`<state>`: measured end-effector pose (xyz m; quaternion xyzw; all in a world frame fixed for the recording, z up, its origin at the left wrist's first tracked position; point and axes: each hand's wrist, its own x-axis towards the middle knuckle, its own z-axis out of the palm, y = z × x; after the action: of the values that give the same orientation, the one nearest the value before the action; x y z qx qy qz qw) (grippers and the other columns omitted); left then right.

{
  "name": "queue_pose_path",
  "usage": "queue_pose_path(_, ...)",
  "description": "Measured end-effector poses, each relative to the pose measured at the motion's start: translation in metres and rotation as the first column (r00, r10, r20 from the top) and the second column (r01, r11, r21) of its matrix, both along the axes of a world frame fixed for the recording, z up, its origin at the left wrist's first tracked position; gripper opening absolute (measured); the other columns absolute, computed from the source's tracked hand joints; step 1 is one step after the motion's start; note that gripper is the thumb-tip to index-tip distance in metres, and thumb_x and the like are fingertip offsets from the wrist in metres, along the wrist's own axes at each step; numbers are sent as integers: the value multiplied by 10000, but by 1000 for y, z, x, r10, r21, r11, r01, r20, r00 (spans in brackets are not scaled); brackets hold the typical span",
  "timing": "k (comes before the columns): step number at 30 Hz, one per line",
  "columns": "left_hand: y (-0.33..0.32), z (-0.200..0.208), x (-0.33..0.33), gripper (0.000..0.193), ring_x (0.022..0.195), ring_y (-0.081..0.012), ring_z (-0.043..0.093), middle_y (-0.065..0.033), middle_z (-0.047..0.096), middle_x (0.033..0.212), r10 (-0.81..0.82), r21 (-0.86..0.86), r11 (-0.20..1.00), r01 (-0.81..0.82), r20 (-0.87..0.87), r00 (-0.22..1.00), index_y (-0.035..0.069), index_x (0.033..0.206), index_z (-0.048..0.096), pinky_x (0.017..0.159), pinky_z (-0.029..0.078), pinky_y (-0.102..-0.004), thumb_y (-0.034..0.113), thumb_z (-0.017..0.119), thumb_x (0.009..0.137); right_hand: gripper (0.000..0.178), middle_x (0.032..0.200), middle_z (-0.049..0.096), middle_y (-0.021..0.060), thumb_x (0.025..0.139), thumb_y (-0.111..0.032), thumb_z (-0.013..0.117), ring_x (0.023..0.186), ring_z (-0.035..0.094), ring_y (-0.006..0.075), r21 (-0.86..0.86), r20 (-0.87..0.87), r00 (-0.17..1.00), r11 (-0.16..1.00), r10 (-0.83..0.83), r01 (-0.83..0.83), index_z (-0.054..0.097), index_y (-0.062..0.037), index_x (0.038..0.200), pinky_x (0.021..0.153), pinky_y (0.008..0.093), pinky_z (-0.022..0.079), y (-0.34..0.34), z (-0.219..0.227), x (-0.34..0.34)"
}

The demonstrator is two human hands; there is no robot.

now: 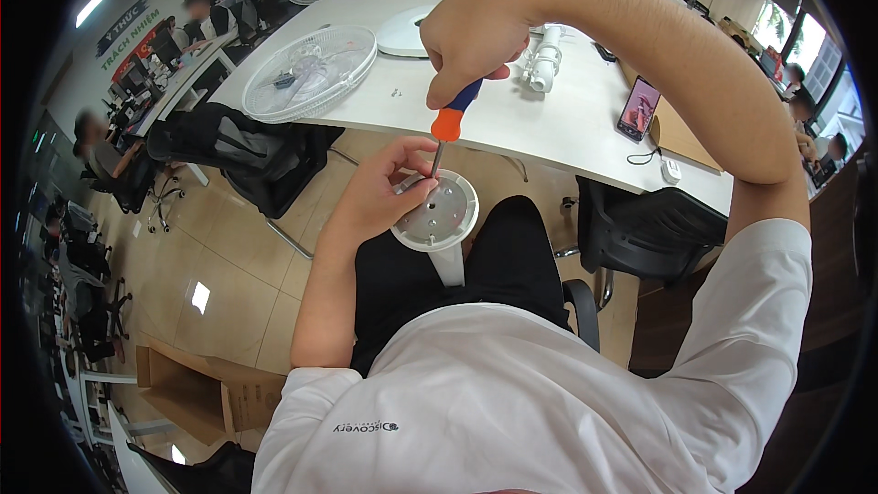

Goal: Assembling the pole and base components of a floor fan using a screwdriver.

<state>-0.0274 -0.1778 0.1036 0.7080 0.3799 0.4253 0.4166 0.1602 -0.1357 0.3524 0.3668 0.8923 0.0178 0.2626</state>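
My right hand (pixel 471 32) is closed round the blue and orange handle of a screwdriver (pixel 446 126), which points down. Its metal tip meets the far left part of the round face of a white plastic fan part (pixel 448 213). This part has a flat disc with several holes, and its stem points down between my thighs. Around the lower end of the shaft my left hand (pixel 380 187) pinches with thumb and fingers, resting against the disc's rim. Whether a screw is between those fingertips is hidden.
On the white table (pixel 457 133) lie a clear fan grille (pixel 311 73), a round white base (pixel 404 32), a white tubular part (pixel 543 61), tiny screws (pixel 397 92) and a phone (pixel 638 110). Black chairs (pixel 247 146) flank me; a cardboard box (pixel 197 393) sits lower left. People sit farther off.
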Motion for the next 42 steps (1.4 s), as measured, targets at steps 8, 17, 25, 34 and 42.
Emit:
queue_pose_path(8,0,-2,-3,473,1100,-130,705,-15,686,1068,7,-13,1000,-7,-18,1000,72,1381,622,1026,557,-315,-37,751,939,629,661,626,119,939,-578,614,583,586,276,-51,-35,996,995,81,-83,726,16,764,569,415,482,-2,8,1)
queue_pose_path(17,-3,-5,0,344,1007,-140,710,-50,712,1052,11,147,989,-12,13,1000,40,1331,656,956,583,-317,11,689,990,620,653,618,99,943,-585,647,616,581,253,78,-23,1000,997,-9,11,741,8,788,607,403,458,-16,14,6)
queue_pose_path(25,-17,3,3,243,940,-183,714,-113,723,1004,30,332,943,-12,-48,998,1,1235,694,889,586,-326,32,608,1010,559,651,637,68,949,-538,758,619,582,192,-94,-39,996,992,83,-86,757,13,856,600,383,450,-24,26,21)
queue_pose_path(34,-24,3,10,296,869,-205,703,-129,695,932,126,376,922,-88,-77,989,22,1173,716,769,566,-320,-15,533,943,555,644,639,73,975,-524,733,608,595,202,-75,-65,997,996,48,-52,754,15,846,595,385,462,-33,23,14)
queue_pose_path(42,-25,-1,11,311,880,-222,718,-131,693,929,137,387,916,-106,-52,989,33,1144,714,794,565,-330,-29,543,891,581,628,630,84,978,-528,721,588,577,210,-50,-25,996,995,87,-88,746,30,820,583,400,453,-31,23,8)
